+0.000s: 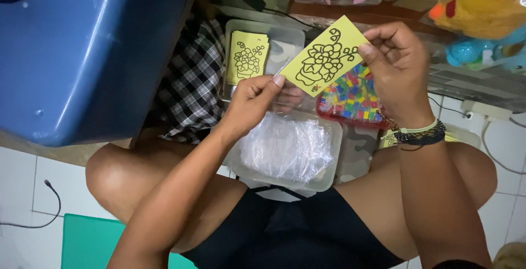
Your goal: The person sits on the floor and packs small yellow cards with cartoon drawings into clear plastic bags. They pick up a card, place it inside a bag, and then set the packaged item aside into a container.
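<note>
Two hands, the left hand (253,102) and the right hand (395,63), pinch one yellow flower card (324,56). Below the grip sit two clear plastic trays (329,178), one stack of yellow cards (247,57), one bag of coloured tiles (353,98).

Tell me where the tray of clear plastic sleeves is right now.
In the head view the tray of clear plastic sleeves sits on the person's lap, centre frame, just below the left hand and the yellow flower card held by both hands.

- blue plastic bin (82,50), upper left
- black-and-white checked cloth (192,77)
- clear container of plastic sleeves (285,148)
- tray of coloured mosaic squares (353,96)
- yellow plush toy (476,6)
- green mat (90,241)
</note>
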